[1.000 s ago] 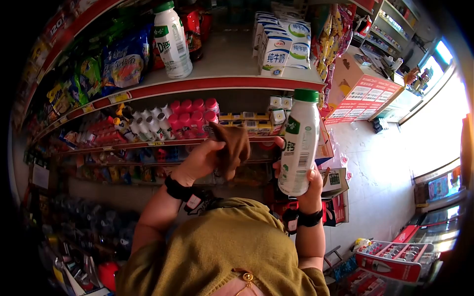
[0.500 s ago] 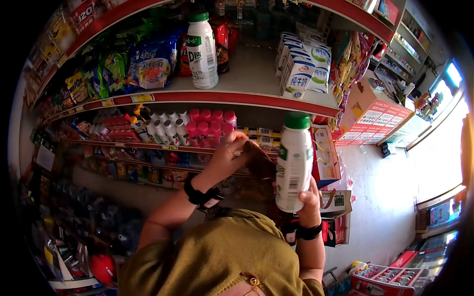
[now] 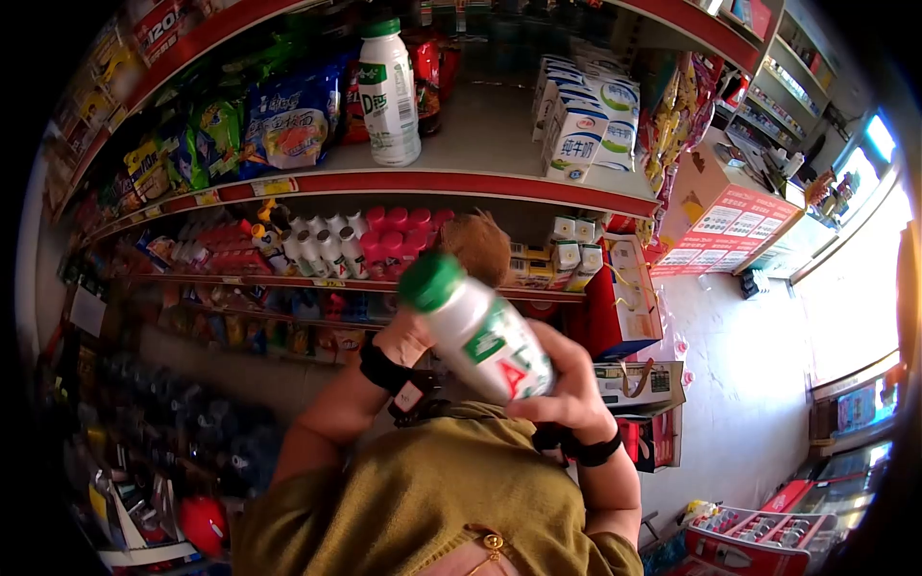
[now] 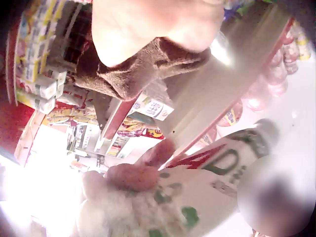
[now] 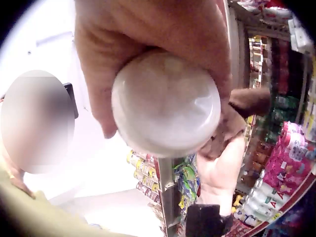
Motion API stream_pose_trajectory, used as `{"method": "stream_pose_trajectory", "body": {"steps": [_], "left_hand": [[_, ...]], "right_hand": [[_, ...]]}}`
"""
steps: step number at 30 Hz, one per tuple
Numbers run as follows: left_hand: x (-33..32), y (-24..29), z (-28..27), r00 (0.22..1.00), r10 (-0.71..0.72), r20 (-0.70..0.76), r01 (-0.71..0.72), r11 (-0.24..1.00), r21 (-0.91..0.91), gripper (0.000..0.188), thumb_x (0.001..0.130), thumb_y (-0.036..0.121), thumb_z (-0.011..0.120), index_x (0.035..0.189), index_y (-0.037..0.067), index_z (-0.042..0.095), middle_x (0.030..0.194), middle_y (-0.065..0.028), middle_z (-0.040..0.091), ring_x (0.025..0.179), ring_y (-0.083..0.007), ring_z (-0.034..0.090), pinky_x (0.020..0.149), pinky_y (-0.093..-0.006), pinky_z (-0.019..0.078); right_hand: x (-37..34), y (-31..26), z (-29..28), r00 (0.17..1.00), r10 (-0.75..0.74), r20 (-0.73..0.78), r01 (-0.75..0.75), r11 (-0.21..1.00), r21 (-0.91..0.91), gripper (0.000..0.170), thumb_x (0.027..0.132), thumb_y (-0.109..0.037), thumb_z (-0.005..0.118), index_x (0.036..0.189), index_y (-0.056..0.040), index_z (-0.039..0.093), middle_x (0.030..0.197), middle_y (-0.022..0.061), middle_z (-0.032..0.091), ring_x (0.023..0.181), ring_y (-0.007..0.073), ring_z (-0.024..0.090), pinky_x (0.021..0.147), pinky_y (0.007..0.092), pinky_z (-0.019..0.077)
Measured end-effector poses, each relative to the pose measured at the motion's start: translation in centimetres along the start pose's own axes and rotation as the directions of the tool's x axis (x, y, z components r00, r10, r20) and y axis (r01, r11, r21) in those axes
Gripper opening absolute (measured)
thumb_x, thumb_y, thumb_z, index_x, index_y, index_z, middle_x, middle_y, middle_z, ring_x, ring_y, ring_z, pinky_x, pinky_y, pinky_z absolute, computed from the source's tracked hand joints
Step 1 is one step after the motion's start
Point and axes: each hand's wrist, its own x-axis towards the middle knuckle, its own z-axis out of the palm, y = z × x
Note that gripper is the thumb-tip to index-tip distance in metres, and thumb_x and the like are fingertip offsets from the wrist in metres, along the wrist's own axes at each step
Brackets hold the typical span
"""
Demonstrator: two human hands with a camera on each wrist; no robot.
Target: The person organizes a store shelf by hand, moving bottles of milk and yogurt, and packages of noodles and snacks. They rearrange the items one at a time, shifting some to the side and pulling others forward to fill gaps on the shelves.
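A white bottle (image 3: 490, 344) with a green cap leans to the left in front of the chest, gripped round its lower part by my right hand (image 3: 574, 384). Its round white base (image 5: 165, 106) faces the right wrist view, with the fingers curled round it. My left hand (image 3: 403, 338), partly hidden behind the bottle, holds a brown cloth (image 3: 477, 248). The cloth (image 4: 133, 74) hangs from that hand in the left wrist view. A similar bottle (image 3: 388, 96) stands upright on the upper shelf.
Milk cartons (image 3: 578, 134) stand on the right of the upper shelf (image 3: 480, 130), snack bags (image 3: 288, 115) on its left. Pink and white small bottles (image 3: 389, 245) fill the shelf below. Open boxes (image 3: 624, 307) are at the right, above the floor.
The held bottle has moved left and tipped from upright, its cap now toward the left. The brown cloth has gone up behind the cap. The view has shifted over the shelves.
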Motion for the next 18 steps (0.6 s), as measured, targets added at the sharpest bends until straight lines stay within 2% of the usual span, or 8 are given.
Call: {"method": "stream_pose_trajectory", "body": {"steps": [2, 4, 6, 10, 12, 13, 14, 18], "left_hand": [[1.4, -1.0, 5.0, 0.968, 0.238, -0.072, -0.211, 0.939, 0.272, 0.039, 0.099, 0.028, 0.05, 0.132, 0.008, 0.05, 0.132, -0.0093, 0.055, 0.122, -0.0239, 0.053, 0.105, -0.0391, 0.0434], [0.1, -1.7, 6.5, 0.964, 0.218, -0.154, -0.105, 0.841, 0.53, 0.045, 0.099, 0.025, 0.05, 0.14, 0.007, 0.041, 0.133, -0.0106, 0.054, 0.125, -0.0221, 0.05, 0.105, -0.0371, 0.0431], [0.6, -4.0, 9.0, 0.941, 0.337, 0.031, -0.235, 0.587, 0.774, 0.045, 0.101, 0.024, 0.047, 0.142, 0.007, 0.038, 0.133, -0.0111, 0.053, 0.123, -0.0207, 0.051, 0.104, -0.037, 0.0427], [2.0, -3.4, 10.1, 0.937, 0.315, 0.154, -0.33, 0.645, 0.689, 0.046, 0.1, 0.021, 0.051, 0.141, 0.007, 0.039, 0.132, -0.0101, 0.053, 0.12, -0.0198, 0.052, 0.105, -0.0387, 0.0399], [2.7, -2.5, 10.3, 0.992, 0.123, 0.0, -0.123, 0.992, 0.011, 0.051, 0.095, 0.019, 0.06, 0.14, 0.007, 0.04, 0.127, -0.0087, 0.056, 0.118, -0.0175, 0.052, 0.103, -0.0369, 0.0406], [2.8, -2.0, 10.9, 0.969, 0.179, -0.172, -0.157, 0.978, 0.134, 0.045, 0.093, 0.018, 0.062, 0.133, 0.007, 0.046, 0.119, -0.0072, 0.059, 0.111, -0.0144, 0.055, 0.096, -0.0315, 0.0456], [2.7, -2.3, 10.5, 0.863, 0.5, -0.074, -0.254, 0.556, 0.792, 0.032, 0.096, 0.02, 0.055, 0.125, 0.006, 0.051, 0.113, -0.0064, 0.06, 0.104, -0.0142, 0.058, 0.089, -0.0285, 0.0493], [4.0, 0.0, 10.3, 0.933, 0.356, -0.05, -0.192, 0.61, 0.769, 0.027, 0.096, 0.019, 0.053, 0.118, 0.005, 0.052, 0.111, -0.0078, 0.061, 0.099, -0.018, 0.061, 0.086, -0.0322, 0.0513]], "right_hand": [[0.2, -0.8, 0.1, 0.979, -0.109, -0.17, 0.12, 0.991, 0.057, 0.085, 0.063, -0.014, 0.087, 0.133, 0.0083, 0.044, 0.119, 0.0146, 0.06, 0.11, 0.0201, 0.057, 0.096, 0.0332, 0.0449], [0.5, 0.1, -0.5, 0.913, -0.263, -0.313, 0.19, 0.951, -0.245, 0.081, 0.065, -0.011, 0.085, 0.134, 0.0059, 0.044, 0.116, 0.015, 0.062, 0.104, 0.022, 0.061, 0.089, 0.0337, 0.0497], [1.4, 0.7, -0.4, 0.833, -0.428, -0.349, 0.128, 0.764, -0.632, 0.081, 0.065, -0.01, 0.084, 0.134, 0.0018, 0.046, 0.113, 0.0172, 0.062, 0.101, 0.0257, 0.064, 0.087, 0.0353, 0.0509], [1.3, 1.9, 1.4, 0.821, -0.472, -0.321, 0.111, 0.684, -0.721, 0.083, 0.065, -0.012, 0.083, 0.137, -0.0006, 0.042, 0.113, 0.0224, 0.061, 0.101, 0.0331, 0.064, 0.083, 0.0391, 0.053], [1.1, 1.8, 2.2, 0.865, -0.41, -0.289, 0.165, 0.776, -0.609, 0.082, 0.069, -0.016, 0.082, 0.136, 0.0021, 0.04, 0.113, 0.0232, 0.062, 0.101, 0.0336, 0.065, 0.084, 0.0393, 0.0527], [0.9, 1.6, 2.2, 0.895, -0.373, -0.245, 0.177, 0.801, -0.573, 0.081, 0.07, -0.017, 0.082, 0.136, 0.0025, 0.04, 0.112, 0.0228, 0.062, 0.101, 0.0318, 0.065, 0.084, 0.0387, 0.0523], [0.9, 1.6, 2.2, 0.92, -0.338, -0.197, 0.188, 0.824, -0.535, 0.079, 0.071, -0.018, 0.082, 0.135, 0.0028, 0.04, 0.111, 0.0224, 0.062, 0.1, 0.0299, 0.065, 0.085, 0.038, 0.0519], [0.5, 1.5, 0.3, 0.996, 0.094, 0.001, -0.094, 0.996, -0.004, 0.077, 0.071, -0.02, 0.081, 0.134, 0.003, 0.042, 0.114, 0.0107, 0.063, 0.107, 0.0187, 0.059, 0.093, 0.0306, 0.0453]]}}
